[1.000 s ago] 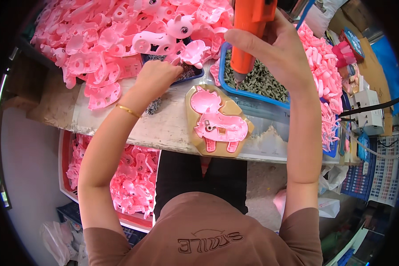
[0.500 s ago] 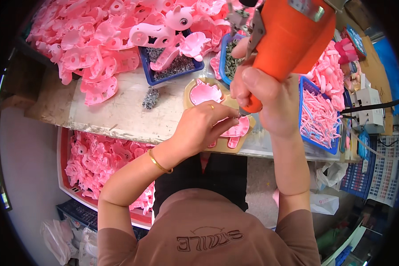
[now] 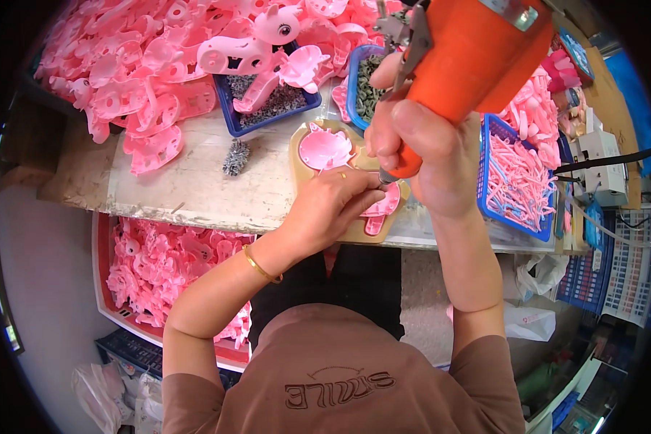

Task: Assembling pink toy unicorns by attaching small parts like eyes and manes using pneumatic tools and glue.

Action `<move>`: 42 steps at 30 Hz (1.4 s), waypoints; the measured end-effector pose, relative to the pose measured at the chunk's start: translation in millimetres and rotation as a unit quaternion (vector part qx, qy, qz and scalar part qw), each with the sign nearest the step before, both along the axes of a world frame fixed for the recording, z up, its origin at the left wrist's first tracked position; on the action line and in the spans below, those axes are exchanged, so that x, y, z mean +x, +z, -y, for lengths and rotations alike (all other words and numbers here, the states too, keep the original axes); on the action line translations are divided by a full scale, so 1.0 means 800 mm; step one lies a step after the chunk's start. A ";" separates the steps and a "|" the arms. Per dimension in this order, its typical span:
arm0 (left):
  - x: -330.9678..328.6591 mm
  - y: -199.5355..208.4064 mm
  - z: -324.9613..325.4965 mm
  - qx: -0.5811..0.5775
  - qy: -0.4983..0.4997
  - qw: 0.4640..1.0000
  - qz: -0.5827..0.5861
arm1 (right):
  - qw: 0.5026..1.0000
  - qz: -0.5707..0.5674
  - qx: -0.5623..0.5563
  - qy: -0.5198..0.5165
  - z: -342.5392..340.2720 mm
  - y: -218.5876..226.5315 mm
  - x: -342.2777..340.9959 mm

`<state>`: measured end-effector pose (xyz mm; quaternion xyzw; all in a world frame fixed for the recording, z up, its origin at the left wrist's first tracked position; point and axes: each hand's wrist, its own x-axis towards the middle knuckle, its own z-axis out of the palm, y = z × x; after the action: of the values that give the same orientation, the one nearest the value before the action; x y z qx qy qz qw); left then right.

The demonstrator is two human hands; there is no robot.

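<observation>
My right hand (image 3: 427, 152) is wrapped round an orange power screwdriver (image 3: 456, 65), which slants down to the left with its metal nose low over the work. Fingertips pinched, my left hand (image 3: 333, 206) is right beside that nose; whatever lies between them is hidden. Below both hands sits a tan holder (image 3: 300, 155) with shaped hollows. A pink toy shell (image 3: 325, 148) lies in it, its head-shaped part at the far side and a leg part at the near right. My left hand covers the shell's middle.
A blue tray of small grey screws (image 3: 275, 108) and a blue tray of dark small parts (image 3: 369, 83) stand beyond. Pink shells (image 3: 145, 65) heap at far left; a red crate (image 3: 108, 289) holds more below. At right is a blue basket of thin pink pieces (image 3: 517, 184).
The tan holder and shell appear slightly further left, along with the trays. The screwdriver's nose and my right hand have shifted a little left and nearer; my left fingers stay pinched beside the nose.
</observation>
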<state>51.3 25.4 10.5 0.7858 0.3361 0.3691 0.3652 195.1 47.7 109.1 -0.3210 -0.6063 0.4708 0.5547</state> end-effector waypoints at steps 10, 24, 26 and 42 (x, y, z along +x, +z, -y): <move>0.001 0.004 0.005 0.069 0.037 0.996 -0.030 | 0.999 0.001 -0.021 -0.028 0.009 -0.020 0.020; -0.006 -0.024 0.009 0.232 0.023 0.954 -0.187 | 0.997 -0.048 -0.051 -0.037 -0.002 -0.068 0.025; -0.006 -0.025 0.009 0.229 0.022 0.955 -0.189 | 0.997 -0.050 -0.039 -0.038 -0.003 -0.072 0.025; -0.008 -0.028 0.014 0.237 0.028 0.950 -0.199 | 0.998 -0.016 -0.016 -0.057 -0.001 -0.085 0.021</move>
<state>45.3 13.9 -11.5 0.8974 0.3267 0.2844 0.0836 211.9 48.5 41.5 -0.3557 -0.5706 0.4533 0.5852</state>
